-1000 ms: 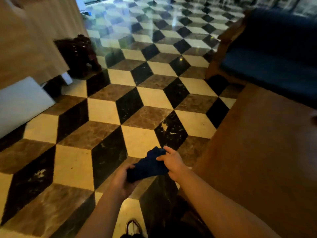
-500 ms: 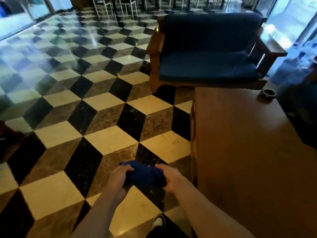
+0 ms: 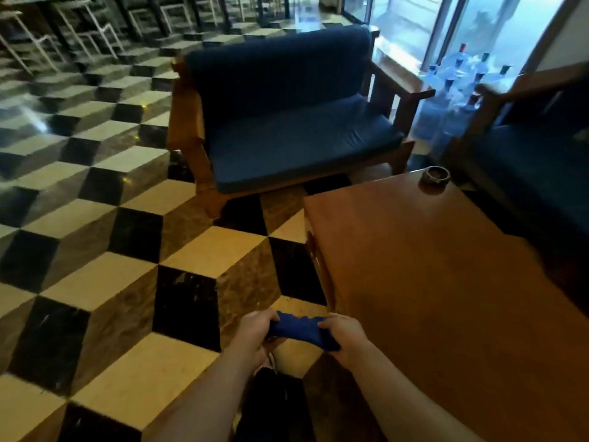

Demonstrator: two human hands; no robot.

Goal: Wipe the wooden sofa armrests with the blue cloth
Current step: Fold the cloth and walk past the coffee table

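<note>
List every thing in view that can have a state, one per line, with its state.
blue cloth: bunched, held off the floor between both hands
left hand: closed on the cloth's left end
right hand: closed on the cloth's right end
sofa: unoccupied, cushions in place
sofa's left armrest: untouched, not yet wiped
sofa's right armrest: untouched
wooden table: bare except a small dish
small dish: upright at the far corner

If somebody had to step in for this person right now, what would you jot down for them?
Left hand and right hand: both grip the bunched blue cloth, held low over the tiled floor.
Sofa stands ahead, out of reach; its left armrest and right armrest are both bare.
Done: cloth in hand.
Left: walk past the wooden table and wipe both armrests.
</note>
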